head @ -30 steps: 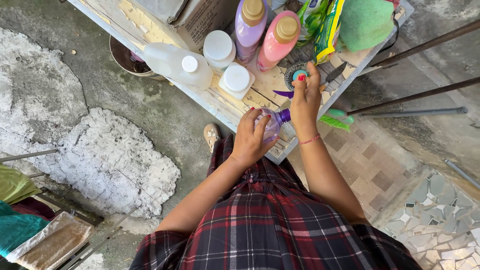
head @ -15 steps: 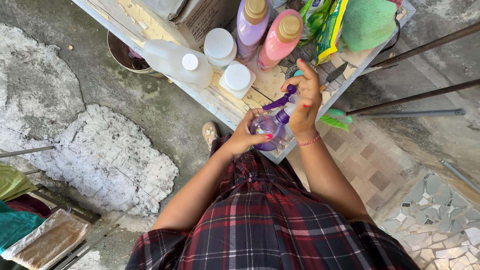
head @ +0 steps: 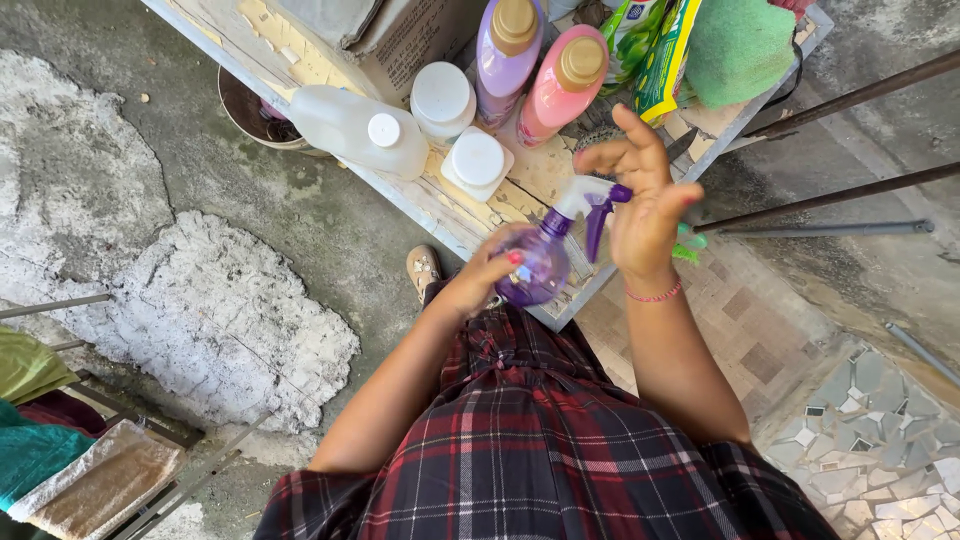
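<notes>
Clearly purple, round-bodied spray bottle [head: 540, 262].

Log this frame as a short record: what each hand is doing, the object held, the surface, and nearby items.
left hand: grips the round body of the purple plastic spray bottle
right hand: on the bottle's white and purple trigger head
surface: worn wooden table
nearby: pink bottle with gold cap, lilac bottle with gold cap, two white-lidded jars, clear plastic jug, green sponge
</notes>
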